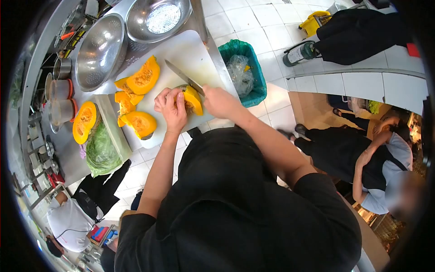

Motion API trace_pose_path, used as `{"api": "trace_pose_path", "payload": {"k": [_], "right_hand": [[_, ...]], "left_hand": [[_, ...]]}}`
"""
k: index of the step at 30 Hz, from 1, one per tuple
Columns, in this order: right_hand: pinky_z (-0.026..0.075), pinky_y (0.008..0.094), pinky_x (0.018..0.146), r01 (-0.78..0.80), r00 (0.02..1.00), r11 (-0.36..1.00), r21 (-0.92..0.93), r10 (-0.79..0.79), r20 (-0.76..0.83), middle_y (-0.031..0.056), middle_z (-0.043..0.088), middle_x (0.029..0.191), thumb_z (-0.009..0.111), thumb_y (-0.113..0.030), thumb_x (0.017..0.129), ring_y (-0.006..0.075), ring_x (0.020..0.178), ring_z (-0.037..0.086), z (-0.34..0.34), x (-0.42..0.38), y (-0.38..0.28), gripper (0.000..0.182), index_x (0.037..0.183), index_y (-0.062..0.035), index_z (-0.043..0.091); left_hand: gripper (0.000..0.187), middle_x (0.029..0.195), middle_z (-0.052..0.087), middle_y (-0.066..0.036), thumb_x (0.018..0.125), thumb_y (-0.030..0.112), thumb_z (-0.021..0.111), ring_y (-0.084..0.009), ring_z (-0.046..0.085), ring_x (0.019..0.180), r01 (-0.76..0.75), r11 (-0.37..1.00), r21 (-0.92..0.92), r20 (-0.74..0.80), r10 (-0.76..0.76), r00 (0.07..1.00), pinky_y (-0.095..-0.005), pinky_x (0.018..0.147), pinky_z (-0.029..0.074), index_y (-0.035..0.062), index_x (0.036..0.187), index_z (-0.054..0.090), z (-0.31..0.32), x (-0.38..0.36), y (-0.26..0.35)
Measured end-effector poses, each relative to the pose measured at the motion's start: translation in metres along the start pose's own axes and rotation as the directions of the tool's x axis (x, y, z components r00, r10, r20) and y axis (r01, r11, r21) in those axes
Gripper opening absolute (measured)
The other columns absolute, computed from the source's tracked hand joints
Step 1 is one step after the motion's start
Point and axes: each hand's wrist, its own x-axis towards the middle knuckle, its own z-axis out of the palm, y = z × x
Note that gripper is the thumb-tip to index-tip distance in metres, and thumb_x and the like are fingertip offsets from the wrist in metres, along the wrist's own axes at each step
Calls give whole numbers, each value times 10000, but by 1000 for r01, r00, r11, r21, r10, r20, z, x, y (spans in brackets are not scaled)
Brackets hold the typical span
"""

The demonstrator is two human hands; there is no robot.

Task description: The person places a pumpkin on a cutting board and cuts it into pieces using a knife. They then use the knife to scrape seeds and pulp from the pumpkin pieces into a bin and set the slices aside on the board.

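Observation:
My right hand (219, 101) is wrapped round the handle of a kitchen knife (185, 77), its blade pointing up and left over the cutting board. Under the blade lies a pumpkin wedge (193, 101) with dark rind and orange flesh. The fingers of my left hand (172, 105) are curled over that wedge and grip its left side. More pumpkin pieces (144, 78) rest on the left part of the white cutting board (199, 50), among them a seeded chunk (140, 124) at its near edge.
Two steel colanders (100, 52) stand beyond the board. Left of it are a pumpkin half (84, 122) and a bagged leafy vegetable (103, 147). A green-lined bin (256, 81) stands right of the counter. One person (362, 154) is at right, another (70, 222) at lower left.

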Motion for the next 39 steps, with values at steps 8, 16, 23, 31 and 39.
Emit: {"api": "trace_pose_path", "payload": {"k": [8,16,23,31,39], "right_hand": [[557,598,744,-112,993,977,-181,103,-55,278,725,863,527,-101,951,471,815,723,-20,-43,-22,232,1156,5,544],[573,472,570,48,988,904,-425,-105,-110,189,714,766,551,-97,951,361,672,739,-21,-92,-37,212,1128,19,532],[562,421,526,111,975,825,-554,-197,-99,148,692,758,584,-85,925,308,626,726,-22,-110,-47,229,1125,9,527],[572,419,540,97,980,810,-579,-178,-84,150,685,775,575,-79,929,287,646,735,-23,-110,-53,208,1116,2,532],[570,421,527,92,989,816,-571,-143,-45,160,691,756,575,-66,918,309,640,731,-27,-99,-56,196,1093,12,531]], "left_hand": [[158,1196,605,-62,997,207,667,-293,516,1153,-284,955,-91,140,294,945,-468,1056,293,152,1141,705,-4,27,-19],[279,1281,589,-129,969,158,684,-347,477,1213,-3,989,-146,10,5,1000,-475,1067,326,109,1239,633,0,0,4],[411,1333,522,-147,913,145,694,-376,405,1264,89,992,-93,-1,-90,996,-508,1099,299,103,1312,606,18,-10,1],[407,1332,522,-145,888,175,708,-371,390,1274,122,985,-122,-14,-125,992,-513,1118,257,132,1283,622,21,-11,0],[373,1287,521,-145,880,154,720,-367,420,1237,131,985,-110,-20,-134,991,-499,1096,315,108,1239,631,20,-10,4]]}}
